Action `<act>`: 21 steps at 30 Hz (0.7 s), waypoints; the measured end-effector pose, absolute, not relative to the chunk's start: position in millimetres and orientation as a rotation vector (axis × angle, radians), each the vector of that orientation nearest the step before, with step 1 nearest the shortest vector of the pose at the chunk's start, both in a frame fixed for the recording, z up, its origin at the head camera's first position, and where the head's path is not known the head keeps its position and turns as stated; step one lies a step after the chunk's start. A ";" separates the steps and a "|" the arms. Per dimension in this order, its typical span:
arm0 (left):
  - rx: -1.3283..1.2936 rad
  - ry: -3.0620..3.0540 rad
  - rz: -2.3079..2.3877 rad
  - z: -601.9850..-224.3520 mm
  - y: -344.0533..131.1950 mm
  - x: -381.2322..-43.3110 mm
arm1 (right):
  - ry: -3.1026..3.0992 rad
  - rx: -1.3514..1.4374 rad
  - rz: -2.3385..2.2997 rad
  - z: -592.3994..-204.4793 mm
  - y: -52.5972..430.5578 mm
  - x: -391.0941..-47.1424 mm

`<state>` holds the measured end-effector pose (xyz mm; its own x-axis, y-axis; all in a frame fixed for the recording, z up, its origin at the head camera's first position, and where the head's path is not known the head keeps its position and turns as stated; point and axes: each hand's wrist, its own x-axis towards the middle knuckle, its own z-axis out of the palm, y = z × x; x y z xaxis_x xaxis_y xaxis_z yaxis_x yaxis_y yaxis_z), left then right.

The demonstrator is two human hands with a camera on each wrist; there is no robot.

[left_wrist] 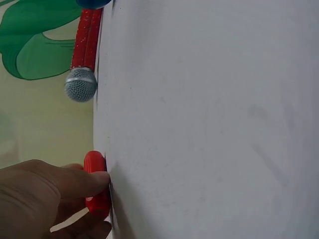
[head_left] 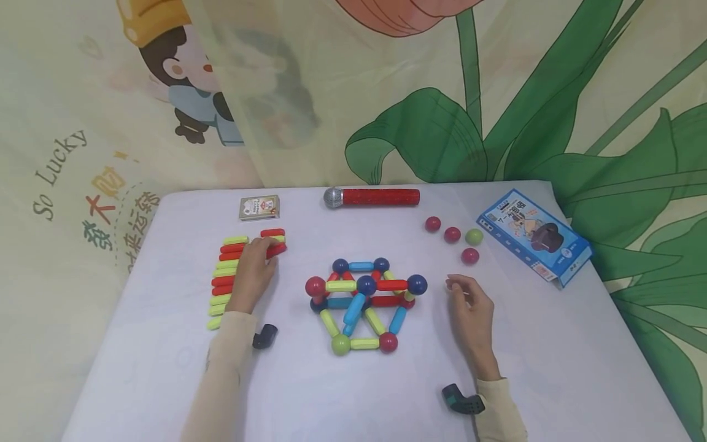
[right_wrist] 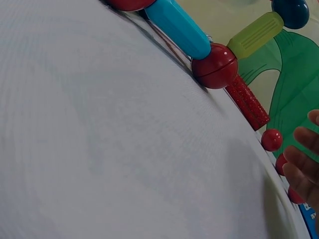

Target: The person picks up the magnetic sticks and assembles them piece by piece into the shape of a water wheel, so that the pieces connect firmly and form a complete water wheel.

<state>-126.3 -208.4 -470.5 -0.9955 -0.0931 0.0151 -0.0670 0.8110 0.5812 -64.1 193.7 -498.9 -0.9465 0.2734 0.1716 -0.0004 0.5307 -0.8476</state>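
My left hand (head_left: 255, 270) reaches over the rows of rods at the left of the table. Between its thumb and fingers it pinches a red rod (left_wrist: 94, 162), close to the white cloth in the left wrist view. To the right stands a magnetic ball-and-rod structure (head_left: 361, 303) of red, blue, yellow-green and dark blue parts. My right hand (head_left: 474, 310) stays just right of that structure with fingers loosely bent and nothing in them. From the right wrist, its fingers (right_wrist: 304, 162) show at the edge, near a red ball (right_wrist: 272, 140).
Yellow-green rods (head_left: 221, 299) and red ones lie at the left. A red microphone (head_left: 381, 197) and a small card box (head_left: 259, 207) lie along the back. At the right are several loose balls (head_left: 452, 234) and a blue box (head_left: 534, 236).
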 end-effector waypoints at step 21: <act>-0.057 -2.467 -1.761 -458.1 -144.3 19.8 | -2.481 -0.216 1.408 -498.6 192.7 -63.2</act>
